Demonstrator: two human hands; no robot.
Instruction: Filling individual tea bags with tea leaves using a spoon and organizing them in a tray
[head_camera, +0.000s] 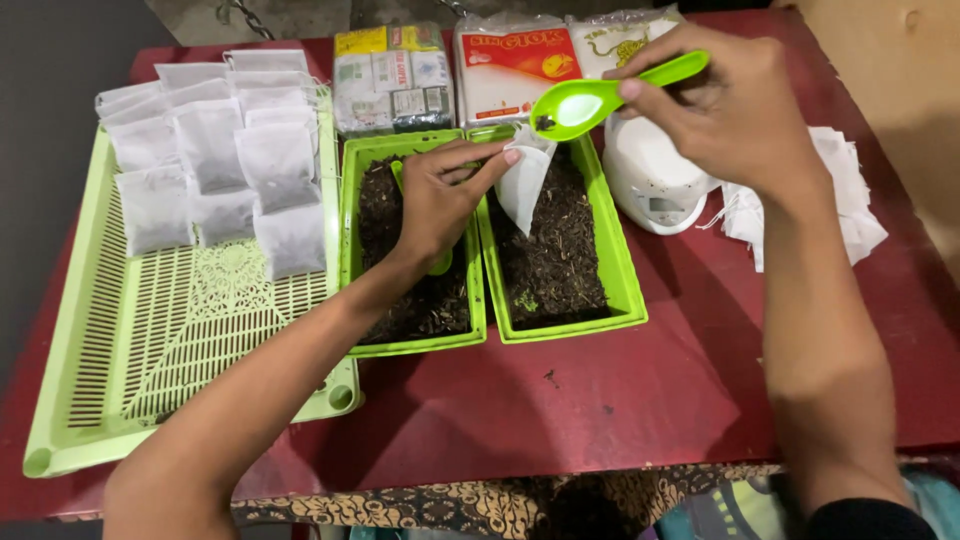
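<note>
Dark loose leaf filled two green trays (615, 270) side by side on the red worktop (620, 400), beside a slotted green basket (150, 350) stacked with filled white sachets (270, 165). Left hand (440, 200) pinched an open white sachet (525, 180) over the right tray, grip closed on its rim; right hand (730, 110) held a nearly empty green spoon (600, 95) just above it, fingers closed on the handle. Bare worktop lay along the near edge

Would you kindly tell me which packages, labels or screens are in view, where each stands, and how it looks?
Wrapped bundle of small boxes: table's far edge, yellow, white and green.
Flat packet: right of the bundle, white with a red-orange label.
Scale display: on the white scale, small, grey.
</note>
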